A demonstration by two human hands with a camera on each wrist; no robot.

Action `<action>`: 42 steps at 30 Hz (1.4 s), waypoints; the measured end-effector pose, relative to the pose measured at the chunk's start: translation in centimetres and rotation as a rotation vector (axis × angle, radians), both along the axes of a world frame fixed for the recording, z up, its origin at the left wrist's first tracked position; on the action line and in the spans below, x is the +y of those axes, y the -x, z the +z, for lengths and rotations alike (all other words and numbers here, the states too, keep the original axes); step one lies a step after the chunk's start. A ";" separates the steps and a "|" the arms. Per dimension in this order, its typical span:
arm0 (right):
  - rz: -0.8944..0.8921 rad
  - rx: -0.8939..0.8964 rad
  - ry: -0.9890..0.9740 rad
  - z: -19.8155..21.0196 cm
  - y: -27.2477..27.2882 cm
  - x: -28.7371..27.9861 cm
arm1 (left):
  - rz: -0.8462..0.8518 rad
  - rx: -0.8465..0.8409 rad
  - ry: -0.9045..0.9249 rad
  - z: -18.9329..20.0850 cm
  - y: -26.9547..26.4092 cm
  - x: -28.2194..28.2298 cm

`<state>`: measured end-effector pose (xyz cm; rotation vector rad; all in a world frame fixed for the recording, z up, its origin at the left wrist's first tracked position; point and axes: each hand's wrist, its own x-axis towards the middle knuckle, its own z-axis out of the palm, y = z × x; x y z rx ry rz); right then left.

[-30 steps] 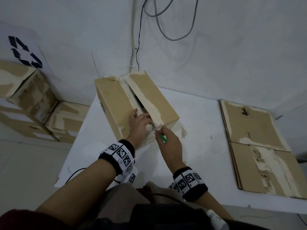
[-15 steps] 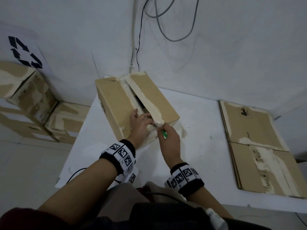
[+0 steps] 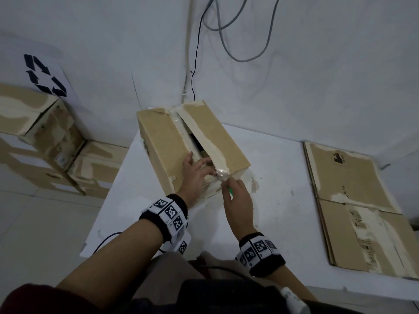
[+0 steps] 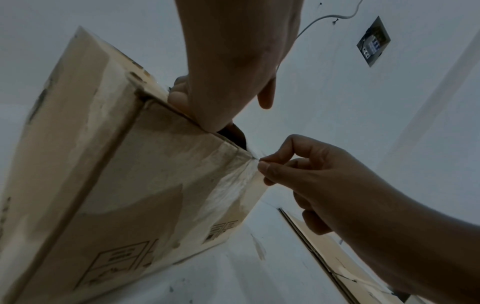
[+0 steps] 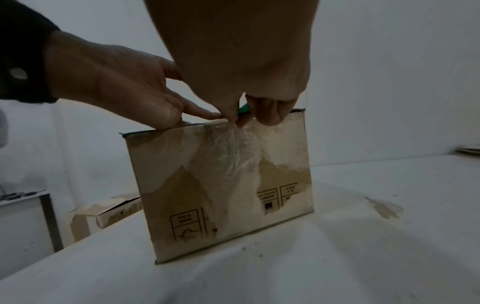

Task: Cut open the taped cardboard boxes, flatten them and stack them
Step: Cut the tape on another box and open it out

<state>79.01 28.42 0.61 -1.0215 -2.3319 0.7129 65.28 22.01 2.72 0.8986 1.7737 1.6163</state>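
Box [image 3: 181, 141] is sitting mid-frame on the white table [image 3: 272, 177], top seam already split. Left hand [image 3: 195, 175] is lying flat on the lid, fingers straight, while right hand [image 3: 238, 198] is pinching the clear tape [image 5: 233, 150] at the near edge, something green tucked in its fingers. Flattened cardboard [image 3: 362, 200] is lying at the right of the frame.

1. The cardboard box [image 3: 181, 143] stands at the far left of the white table [image 3: 272, 189], its far end near the wall [image 3: 317, 75].
2. Bare tabletop lies between the box and the flattened cardboard [image 3: 353, 200] on the right.
3. The left hand [image 3: 196, 175] and right hand [image 3: 238, 198] crowd the box's near end.
4. Cables [image 3: 226, 30] hang down the wall behind.
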 end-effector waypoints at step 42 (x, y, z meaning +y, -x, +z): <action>-0.190 0.373 0.386 1.9 -5.0 8.5 | -0.557 0.917 0.696 3.4 -1.0 3.8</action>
